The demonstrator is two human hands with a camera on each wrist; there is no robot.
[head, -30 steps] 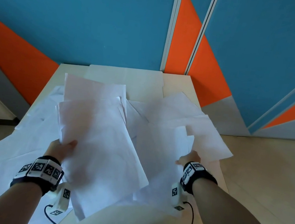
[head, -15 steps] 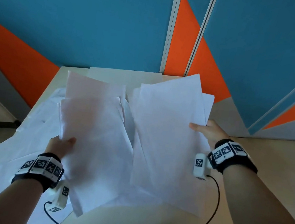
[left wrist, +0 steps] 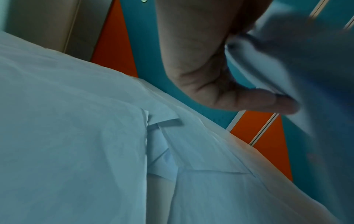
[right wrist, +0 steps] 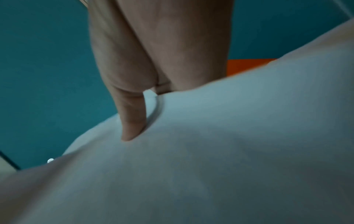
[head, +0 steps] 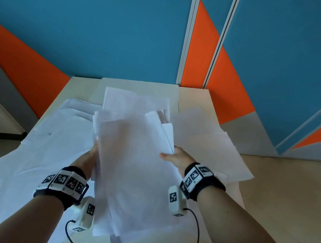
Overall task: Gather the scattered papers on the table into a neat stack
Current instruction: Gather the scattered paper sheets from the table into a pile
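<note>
Both bundles are now merged: the right hand (head: 178,157) has swung its sheets across onto the left hand's (head: 88,158), making one raised sheaf of papers (head: 133,158) pinched from both sides, thumbs on top. Edges are fanned and skewed, so it needs squaring. Beyond it, loose sheets (head: 209,145) still cover the table (head: 195,97) left and right; I'd say roughly half gathered.
</note>
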